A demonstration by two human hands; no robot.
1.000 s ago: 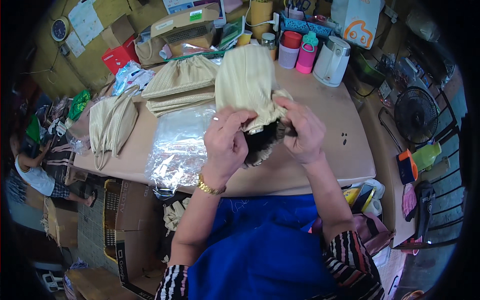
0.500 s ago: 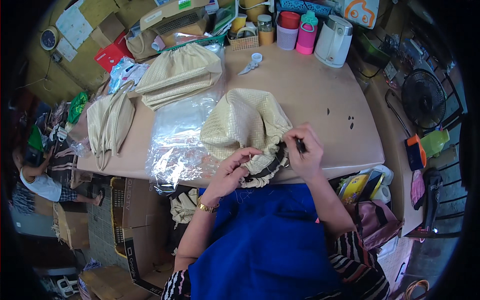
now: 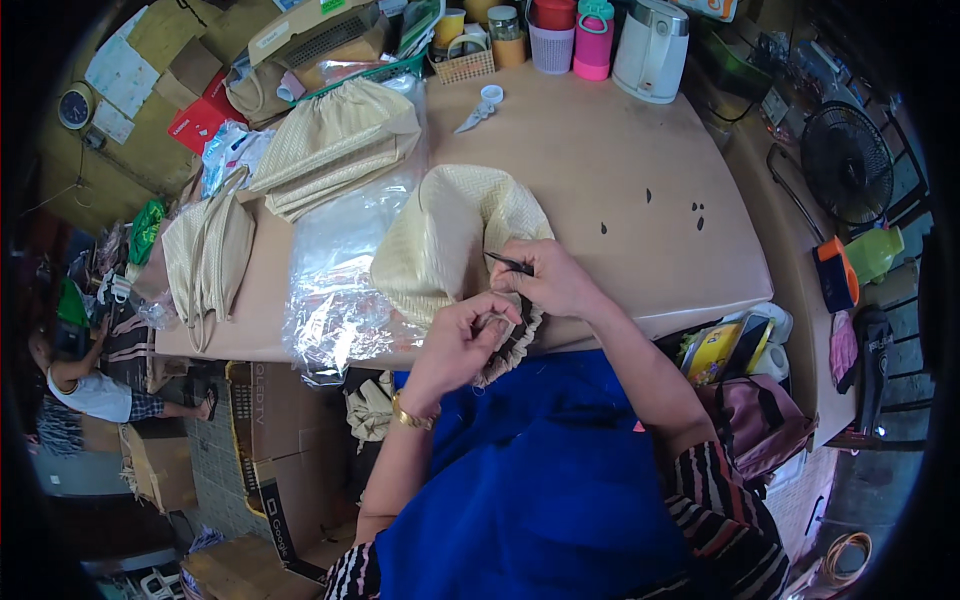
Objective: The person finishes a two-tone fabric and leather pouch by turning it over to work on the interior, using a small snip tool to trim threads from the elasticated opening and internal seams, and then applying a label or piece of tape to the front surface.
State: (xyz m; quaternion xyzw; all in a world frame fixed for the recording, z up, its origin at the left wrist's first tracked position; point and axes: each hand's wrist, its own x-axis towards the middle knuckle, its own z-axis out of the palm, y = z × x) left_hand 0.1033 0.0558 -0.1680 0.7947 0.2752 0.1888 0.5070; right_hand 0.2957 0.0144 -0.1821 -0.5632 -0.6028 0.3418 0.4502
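Observation:
A cream woven drawstring bag (image 3: 420, 250) lies slumped at the table's front edge, its gathered opening and dark lining toward me. My left hand (image 3: 462, 342) pinches the ruffled edge of that opening. Just above it, my right hand (image 3: 548, 280) holds a thin black tool (image 3: 508, 262), its tip angled left over the bag; what exactly the tool is I cannot tell. Clear plastic sheets (image 3: 325, 300) lie left of the bag. More cream bags (image 3: 335, 140) are stacked behind, and another with straps (image 3: 205, 265) lies at the left.
The padded tan table (image 3: 690, 260) carries small snips (image 3: 470, 120), a white kettle (image 3: 645, 55), bottles (image 3: 592, 55) and baskets (image 3: 460, 65). A fan (image 3: 840, 160) stands at the right. At far left a co-worker (image 3: 90, 385) is low beside cardboard boxes (image 3: 160, 465).
The bag was lowered from my raised hands onto the table. A black tool appeared in my right hand, which has since moved left to the gathered edge, close above my left hand.

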